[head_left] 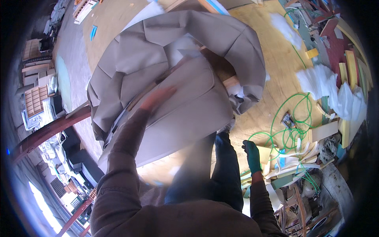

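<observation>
A large taupe upholstered furniture piece (185, 118), with a smooth leather-like cover, fills the middle of the view. Its loose, creased cover (138, 47) bulges around the far side, and bare wood (231, 81) shows in a gap on its right. Over the flat seamed panel lies my left hand (160, 98), bare and blurred, with its fingers stretched out and nothing visible in it. Away from the piece, at the lower right, is my right hand (252, 155) in a dark green glove. Its fingers are curled in; whether they hold something small is hidden.
Green hose or cord (276, 132) lies looped on the plywood floor at the right, around a small metal tool (288, 120). Foam offcuts (323, 131) and white wadding (319, 81) pile up beyond it. A red beam (51, 132) and shelving stand at the left.
</observation>
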The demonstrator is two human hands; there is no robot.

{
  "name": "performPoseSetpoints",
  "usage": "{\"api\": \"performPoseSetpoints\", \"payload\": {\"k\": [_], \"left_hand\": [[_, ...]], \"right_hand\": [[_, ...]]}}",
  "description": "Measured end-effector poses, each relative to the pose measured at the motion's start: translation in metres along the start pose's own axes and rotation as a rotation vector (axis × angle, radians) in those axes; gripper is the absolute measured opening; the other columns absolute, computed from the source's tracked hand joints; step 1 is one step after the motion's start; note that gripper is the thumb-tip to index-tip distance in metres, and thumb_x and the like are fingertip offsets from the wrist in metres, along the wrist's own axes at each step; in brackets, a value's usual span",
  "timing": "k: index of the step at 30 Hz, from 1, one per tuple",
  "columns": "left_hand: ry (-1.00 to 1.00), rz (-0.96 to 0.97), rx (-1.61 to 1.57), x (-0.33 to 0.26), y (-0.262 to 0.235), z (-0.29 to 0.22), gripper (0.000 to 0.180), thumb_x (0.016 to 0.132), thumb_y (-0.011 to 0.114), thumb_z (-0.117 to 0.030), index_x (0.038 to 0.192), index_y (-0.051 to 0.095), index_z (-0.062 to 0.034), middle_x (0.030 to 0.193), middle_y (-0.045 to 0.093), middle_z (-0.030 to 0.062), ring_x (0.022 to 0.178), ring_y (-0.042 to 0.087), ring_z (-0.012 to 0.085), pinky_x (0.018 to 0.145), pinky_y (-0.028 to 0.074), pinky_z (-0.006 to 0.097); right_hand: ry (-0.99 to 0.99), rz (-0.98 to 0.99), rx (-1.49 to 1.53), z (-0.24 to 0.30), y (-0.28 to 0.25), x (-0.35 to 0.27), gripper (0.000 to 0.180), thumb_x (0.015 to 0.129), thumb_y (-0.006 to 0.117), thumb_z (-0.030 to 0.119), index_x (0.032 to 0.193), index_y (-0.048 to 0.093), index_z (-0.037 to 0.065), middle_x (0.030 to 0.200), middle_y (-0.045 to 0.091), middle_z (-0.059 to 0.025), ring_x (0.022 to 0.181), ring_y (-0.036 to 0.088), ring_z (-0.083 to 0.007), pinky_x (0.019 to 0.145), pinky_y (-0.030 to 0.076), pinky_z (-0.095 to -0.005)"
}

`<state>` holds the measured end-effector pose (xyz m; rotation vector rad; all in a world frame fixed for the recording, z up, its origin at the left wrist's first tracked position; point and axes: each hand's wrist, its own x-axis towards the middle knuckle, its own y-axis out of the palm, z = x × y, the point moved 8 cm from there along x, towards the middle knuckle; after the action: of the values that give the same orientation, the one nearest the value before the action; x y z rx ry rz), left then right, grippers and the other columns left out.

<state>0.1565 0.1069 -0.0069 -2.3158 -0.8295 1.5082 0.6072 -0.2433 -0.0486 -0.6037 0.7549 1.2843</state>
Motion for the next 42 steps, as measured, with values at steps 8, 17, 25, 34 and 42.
{"api": "performPoseSetpoints", "payload": {"k": [8,17,25,34,42], "left_hand": [[0.037,-0.227,-0.019,-0.091,-0.013,-0.031,0.055,0.115,0.041,-0.044,0.147,0.063,-0.0044,0.145,0.065,0.0216,0.137,0.059,0.039,0.116,0.044,0.046],[-0.142,-0.759,0.08,-0.111,-0.003,-0.166,0.041,0.113,0.046,-0.033,0.138,0.066,-0.0073,0.137,0.068,0.0127,0.123,0.062,0.0323,0.109,0.039,0.045],[-0.315,-1.02,0.178,-0.095,-0.008,-0.208,0.03,0.103,0.053,-0.025,0.113,0.077,-0.0117,0.118,0.077,0.0067,0.106,0.066,0.0292,0.102,0.041,0.043],[-0.4,-0.826,0.199,-0.071,-0.026,-0.217,0.028,0.101,0.053,-0.022,0.11,0.076,-0.0093,0.122,0.078,0.0079,0.118,0.071,0.0305,0.101,0.049,0.042],[-0.46,-0.322,0.061,0.068,0.012,-0.164,0.059,0.098,0.068,-0.04,0.146,0.059,-0.0063,0.159,0.052,0.0204,0.148,0.049,0.0373,0.12,0.042,0.05]], "right_hand": [[-0.172,-0.047,-0.162,0.067,-0.009,0.004,0.033,0.11,0.053,0.024,0.132,0.068,0.004,0.125,0.073,-0.0123,0.113,0.07,-0.0256,0.1,0.053,-0.0394],[-0.416,-0.038,-0.3,0.205,0.008,0.086,0.029,0.111,0.051,0.009,0.134,0.064,-0.002,0.129,0.07,-0.0149,0.123,0.067,-0.0268,0.109,0.05,-0.0377],[-0.354,0.239,-0.58,0.197,-0.089,0.23,0.024,0.108,0.062,0.015,0.126,0.069,0.001,0.121,0.072,-0.011,0.113,0.068,-0.0234,0.101,0.054,-0.0354],[-0.501,0.544,-1.47,0.231,-0.191,0.259,0.025,0.095,0.074,0.02,0.111,0.072,0.002,0.109,0.075,-0.0209,0.1,0.072,-0.0418,0.087,0.056,-0.0505],[-0.473,0.545,-1.307,0.249,-0.2,0.27,0.019,0.093,0.073,0.017,0.105,0.071,0.003,0.104,0.075,-0.0208,0.095,0.072,-0.042,0.084,0.057,-0.0511]]}}
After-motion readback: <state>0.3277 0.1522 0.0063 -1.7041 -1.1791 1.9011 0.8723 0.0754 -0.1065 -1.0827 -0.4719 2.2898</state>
